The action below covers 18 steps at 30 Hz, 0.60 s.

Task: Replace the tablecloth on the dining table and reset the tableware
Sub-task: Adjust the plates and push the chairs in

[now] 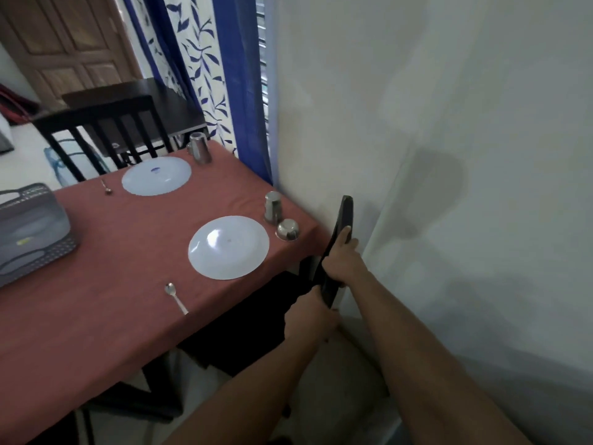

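From the head view, we are gripping the dark top rail of a chair (pixel 340 242) beside the wall (pixel 449 155), our right hand (pixel 345 261) curled round it higher up, our left hand (pixel 309 316) curled round it lower down. The red tablecloth (pixel 106 268) is lying over the table, just left of the chair. On it are sitting two white plates (pixel 228 247), two upturned steel tumblers (pixel 273 207), a small steel bowl (pixel 287 229), two spoons (pixel 175 297) and a grey basket (pixel 32 229). A second chair (pixel 96 123) is standing at the far end.
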{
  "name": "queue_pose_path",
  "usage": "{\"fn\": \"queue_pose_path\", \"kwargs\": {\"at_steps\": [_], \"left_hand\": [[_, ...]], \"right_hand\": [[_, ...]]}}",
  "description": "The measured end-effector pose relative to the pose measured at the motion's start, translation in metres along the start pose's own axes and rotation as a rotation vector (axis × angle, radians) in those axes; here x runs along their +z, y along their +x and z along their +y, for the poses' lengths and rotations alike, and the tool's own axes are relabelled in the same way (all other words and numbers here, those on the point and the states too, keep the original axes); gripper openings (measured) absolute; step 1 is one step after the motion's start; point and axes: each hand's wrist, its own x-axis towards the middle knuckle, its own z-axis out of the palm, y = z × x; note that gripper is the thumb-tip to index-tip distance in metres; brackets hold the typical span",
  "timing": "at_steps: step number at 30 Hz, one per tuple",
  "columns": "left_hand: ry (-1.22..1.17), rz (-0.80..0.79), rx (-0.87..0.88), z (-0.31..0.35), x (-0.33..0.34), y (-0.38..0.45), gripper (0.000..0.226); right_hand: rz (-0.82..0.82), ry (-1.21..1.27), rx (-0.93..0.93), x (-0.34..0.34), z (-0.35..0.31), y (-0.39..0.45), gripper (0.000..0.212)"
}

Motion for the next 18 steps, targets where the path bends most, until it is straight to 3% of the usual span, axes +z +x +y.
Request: {"fn": "queue_pose_path", "kwargs": {"at_steps": [7,18], "left_hand": [[0.023,0.051,0.000,0.010,0.006,-0.008,0.024],[0.047,-0.030,0.027,0.003,0.006,-0.015,0.032]], "right_hand": [[0.036,0.017,-0.027,0.003,0.014,0.006,0.093],[0.088,0.046,-0.048,0.010,0.022,-0.010,0.092]]}}
